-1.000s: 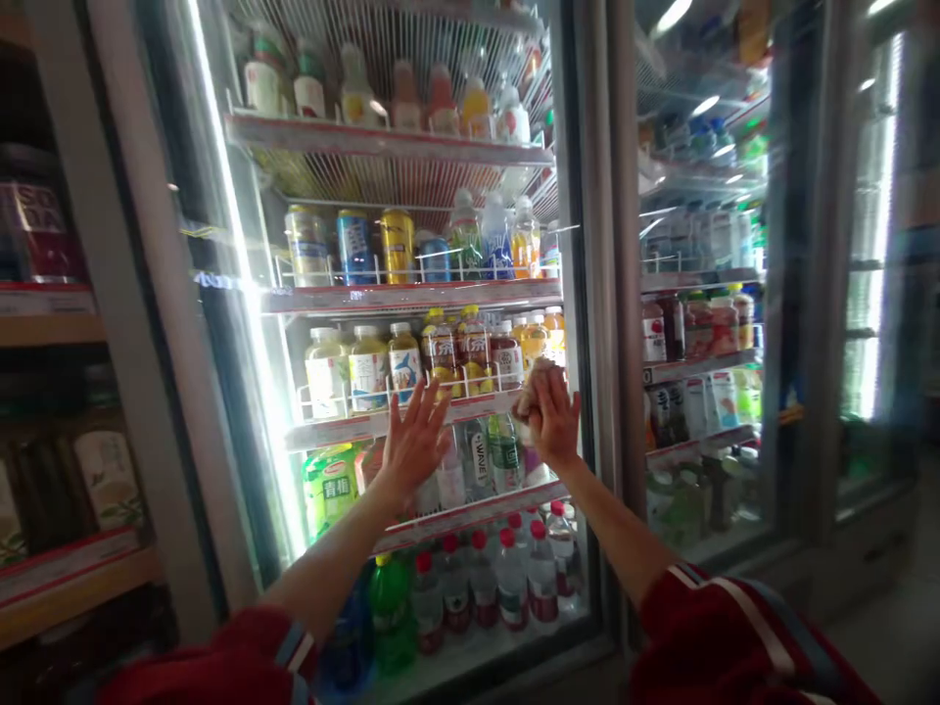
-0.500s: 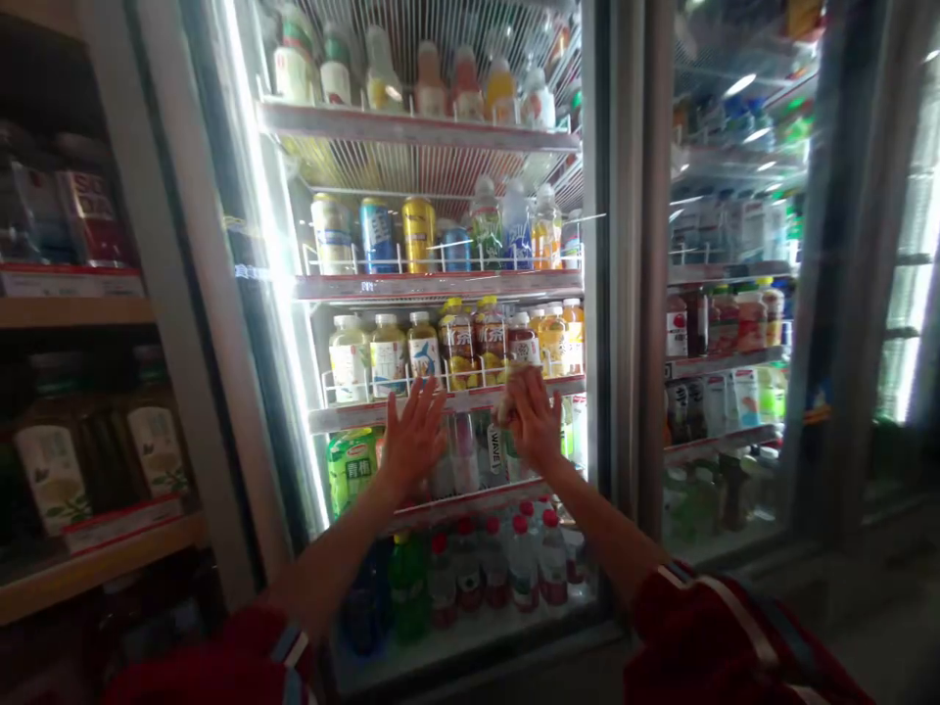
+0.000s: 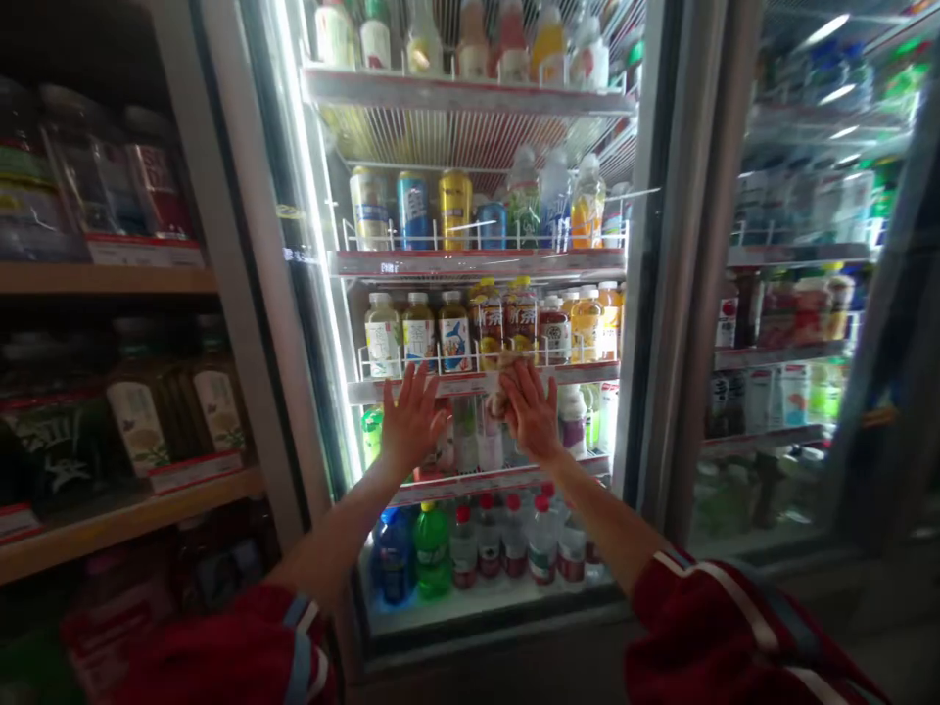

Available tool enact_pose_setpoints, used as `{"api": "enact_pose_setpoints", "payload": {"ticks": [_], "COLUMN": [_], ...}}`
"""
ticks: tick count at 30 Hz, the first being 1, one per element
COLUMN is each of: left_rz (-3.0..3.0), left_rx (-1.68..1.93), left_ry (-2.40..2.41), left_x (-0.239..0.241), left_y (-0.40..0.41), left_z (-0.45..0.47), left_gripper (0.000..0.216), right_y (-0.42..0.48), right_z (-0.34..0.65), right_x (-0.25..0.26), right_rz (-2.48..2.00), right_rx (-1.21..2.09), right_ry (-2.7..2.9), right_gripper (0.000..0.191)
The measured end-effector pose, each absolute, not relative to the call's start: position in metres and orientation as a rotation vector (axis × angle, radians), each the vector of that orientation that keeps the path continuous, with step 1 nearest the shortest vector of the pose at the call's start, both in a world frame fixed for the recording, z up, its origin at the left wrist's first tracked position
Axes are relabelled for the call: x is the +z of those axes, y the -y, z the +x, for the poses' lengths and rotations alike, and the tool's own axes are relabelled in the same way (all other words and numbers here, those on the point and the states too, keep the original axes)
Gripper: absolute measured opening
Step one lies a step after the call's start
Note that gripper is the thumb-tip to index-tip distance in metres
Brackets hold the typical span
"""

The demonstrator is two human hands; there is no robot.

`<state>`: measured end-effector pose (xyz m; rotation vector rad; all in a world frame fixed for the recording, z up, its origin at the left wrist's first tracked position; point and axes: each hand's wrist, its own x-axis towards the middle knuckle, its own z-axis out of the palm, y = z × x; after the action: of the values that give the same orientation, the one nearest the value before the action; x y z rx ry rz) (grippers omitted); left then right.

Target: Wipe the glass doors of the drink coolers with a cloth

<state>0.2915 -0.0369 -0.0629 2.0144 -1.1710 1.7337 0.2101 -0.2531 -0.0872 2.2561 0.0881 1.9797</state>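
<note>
Right hand (image 3: 533,416) and cloth (image 3: 497,404) have slid left across the glass (image 3: 433,279). A second ago the cloth sat near the right edge, by the orange bottles (image 3: 586,323); now it's just under the tea bottles (image 3: 521,318), overlapping the rail (image 3: 492,382). Height about the same, so I'd call it a sideways stroke, right to left, not up-down. Means the cloth covers the middle of this band now, and the right part has no cloth on it.

Right hand: fingers closed over the bunched cloth, bits poking out left and above the fingertips. Looks pressed to the glass; exact contact hidden under the hand.

Left hand (image 3: 411,421): open, fingers spread, nothing held, palm toward the glass. Can't tell if it touches. Shifted a little left too, fingertips now below the middle white-label bottle (image 3: 419,328). Gap between hands narrower than a second ago; they're near each other, not touching.

View swung left as well: fridge sits further right, more of the wooden shelf (image 3: 139,504) shows at left. So part of the on-screen shift is camera; judge hands against the bottles. The purple bottle (image 3: 573,421) shows clear of the right hand, to its right. Bottles behind the glass look undisturbed, none touched.
</note>
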Motion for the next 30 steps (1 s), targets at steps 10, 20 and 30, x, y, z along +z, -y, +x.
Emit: {"api": "enact_pose_setpoints", "payload": {"ticks": [10,20,30], "left_rz": [2.075,2.166,2.147], "left_rx": [1.649,1.623,1.636], "left_ry": [1.075,1.009,0.936], "left_x": [-0.071,-0.091,-0.097], "left_y": [0.017,-0.029,-0.043], "left_z": [0.295,0.302,0.303], "left_gripper": [0.061,0.055,0.062], "right_y": [0.203,0.2,0.158], "right_z": [0.226,0.23,0.238], "right_x": [-0.1,-0.086,-0.097], "right_rz": [2.381,2.35,2.407], "right_rx": [1.863,2.027,1.819], "right_ry": [-0.251,-0.134,-0.388], "right_gripper": [0.056,0.049,0.051]}}
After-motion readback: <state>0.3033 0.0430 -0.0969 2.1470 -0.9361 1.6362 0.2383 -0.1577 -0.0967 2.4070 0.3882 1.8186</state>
